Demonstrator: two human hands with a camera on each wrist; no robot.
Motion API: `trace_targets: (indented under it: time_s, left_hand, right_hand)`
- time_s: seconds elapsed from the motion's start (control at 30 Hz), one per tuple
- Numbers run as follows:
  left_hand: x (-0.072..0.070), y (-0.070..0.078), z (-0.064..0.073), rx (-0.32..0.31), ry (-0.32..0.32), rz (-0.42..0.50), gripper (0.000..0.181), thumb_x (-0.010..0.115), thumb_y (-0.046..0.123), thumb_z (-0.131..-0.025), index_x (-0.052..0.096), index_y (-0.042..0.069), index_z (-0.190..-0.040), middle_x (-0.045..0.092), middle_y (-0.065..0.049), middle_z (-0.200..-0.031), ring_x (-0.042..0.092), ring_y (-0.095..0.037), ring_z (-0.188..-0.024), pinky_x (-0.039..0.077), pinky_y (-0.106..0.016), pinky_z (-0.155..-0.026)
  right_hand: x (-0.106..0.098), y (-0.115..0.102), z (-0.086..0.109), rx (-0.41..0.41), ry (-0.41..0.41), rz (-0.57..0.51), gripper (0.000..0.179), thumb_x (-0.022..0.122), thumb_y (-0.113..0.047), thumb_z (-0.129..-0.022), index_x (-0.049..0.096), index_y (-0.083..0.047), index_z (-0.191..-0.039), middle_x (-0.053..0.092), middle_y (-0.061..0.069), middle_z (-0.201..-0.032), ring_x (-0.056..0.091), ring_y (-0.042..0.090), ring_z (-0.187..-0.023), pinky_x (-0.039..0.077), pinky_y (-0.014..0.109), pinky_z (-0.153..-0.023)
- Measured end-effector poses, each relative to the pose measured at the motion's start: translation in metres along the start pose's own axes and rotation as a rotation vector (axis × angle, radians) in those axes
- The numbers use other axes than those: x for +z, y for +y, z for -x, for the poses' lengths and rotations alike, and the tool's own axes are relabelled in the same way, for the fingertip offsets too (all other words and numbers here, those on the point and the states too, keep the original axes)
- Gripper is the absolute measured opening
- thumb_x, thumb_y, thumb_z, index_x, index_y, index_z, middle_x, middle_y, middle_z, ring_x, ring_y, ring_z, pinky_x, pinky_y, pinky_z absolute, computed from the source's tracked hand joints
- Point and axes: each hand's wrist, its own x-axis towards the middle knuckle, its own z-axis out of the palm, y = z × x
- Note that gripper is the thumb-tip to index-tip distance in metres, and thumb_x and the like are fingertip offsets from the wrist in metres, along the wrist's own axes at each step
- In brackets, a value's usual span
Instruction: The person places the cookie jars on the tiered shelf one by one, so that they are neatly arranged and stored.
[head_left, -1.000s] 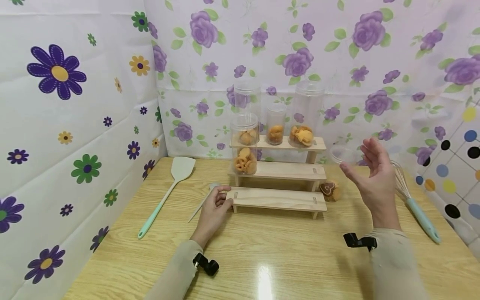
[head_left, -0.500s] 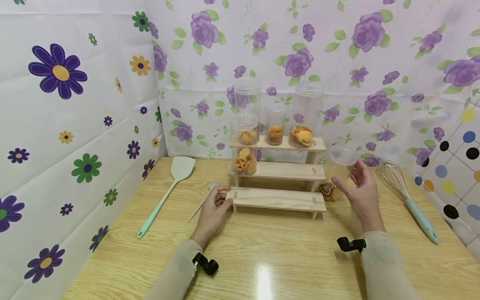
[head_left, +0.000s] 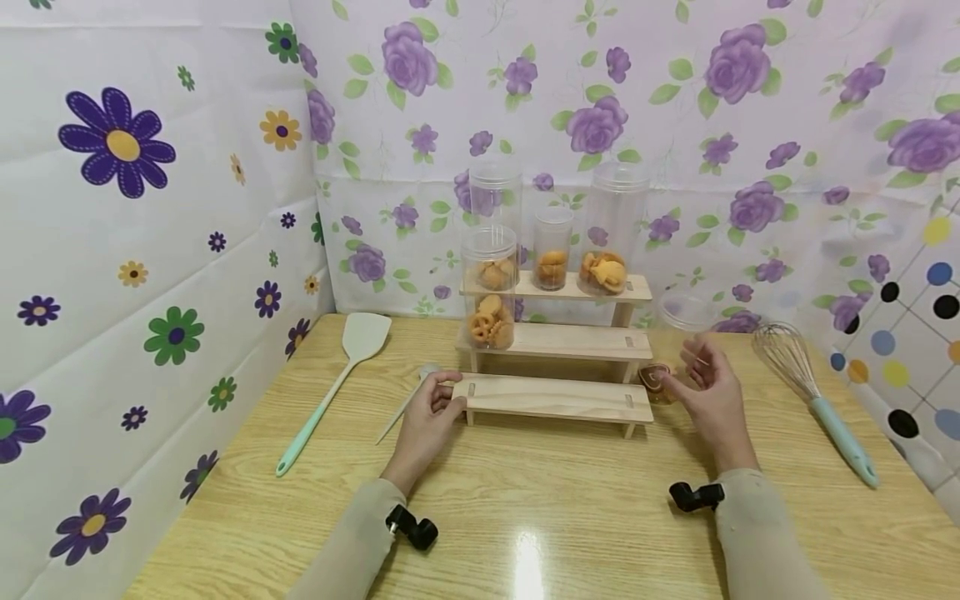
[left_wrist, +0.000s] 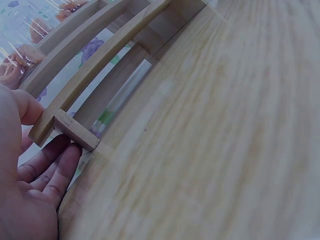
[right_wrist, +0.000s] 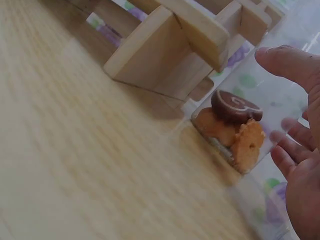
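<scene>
My left hand (head_left: 429,421) grips the left end of the lowest step of a wooden display stand (head_left: 555,396). In the left wrist view, its thumb is at the board's edge and its fingers (left_wrist: 65,165) lie against the leg. At the stand's right end, a clear jar (right_wrist: 225,112) stands on the table with a chocolate heart cookie (right_wrist: 235,106) and other cookies in its bottom. My right hand (head_left: 712,408) is at this jar, thumb in front and fingers at its far side, with space between them. Whether they touch the jar is hard to tell.
Several clear jars stand on the upper steps, including a pretzel jar (head_left: 491,321) and a large jar (head_left: 606,271). A spatula (head_left: 330,387) and a thin-handled utensil (head_left: 397,417) lie left. A whisk (head_left: 817,396) lies right. Patterned curtains hang behind and beside the table.
My right hand has come down and left from the upper right, to the clear jar beside the stand. My left hand has stayed on the stand's lowest step.
</scene>
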Motion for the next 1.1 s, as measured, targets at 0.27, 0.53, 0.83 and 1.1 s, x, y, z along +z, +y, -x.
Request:
trace_targets:
  time_s: [0.27,0.53,0.83,1.1]
  left_hand:
    - [0.0,0.0,0.0,-0.001,0.003,-0.003,0.036,0.07,0.009,-0.108,0.069,0.016,-0.143,0.075,-0.011,-0.11,0.069,-0.021,-0.095,0.055,-0.025,-0.081]
    - [-0.001,0.0,0.001,0.006,0.006,-0.001,0.035,0.069,0.01,-0.109,0.069,0.016,-0.143,0.074,-0.011,-0.11,0.069,-0.022,-0.097,0.054,-0.025,-0.082]
    - [-0.001,0.001,0.002,-0.001,0.003,-0.001,0.035,0.069,0.01,-0.109,0.068,0.015,-0.143,0.074,-0.011,-0.11,0.069,-0.023,-0.098,0.054,-0.026,-0.083]
    - [0.0,0.002,0.001,-0.002,0.0,-0.006,0.035,0.07,0.01,-0.108,0.068,0.015,-0.143,0.074,-0.011,-0.11,0.069,-0.023,-0.097,0.054,-0.026,-0.082]
  right_hand:
    - [0.001,0.007,0.0,0.0,-0.031,0.029,0.095,0.088,-0.024,-0.1,0.032,-0.011,-0.175,0.045,0.024,-0.171,0.048,0.041,-0.154,0.045,0.022,-0.119]
    - [0.004,0.01,0.0,-0.022,-0.022,0.031,0.084,0.088,-0.023,-0.1,0.043,-0.009,-0.17,0.054,0.028,-0.16,0.057,0.034,-0.146,0.048,0.015,-0.111]
    - [0.003,0.009,0.0,-0.012,0.012,0.026,0.082,0.089,-0.021,-0.098,0.047,-0.011,-0.168,0.058,0.02,-0.157,0.059,0.028,-0.143,0.049,0.018,-0.112]
    - [-0.005,-0.004,0.0,0.009,0.092,-0.002,0.077,0.091,-0.023,-0.097,0.053,-0.013,-0.163,0.062,0.004,-0.148,0.058,0.017,-0.139,0.046,0.017,-0.114]
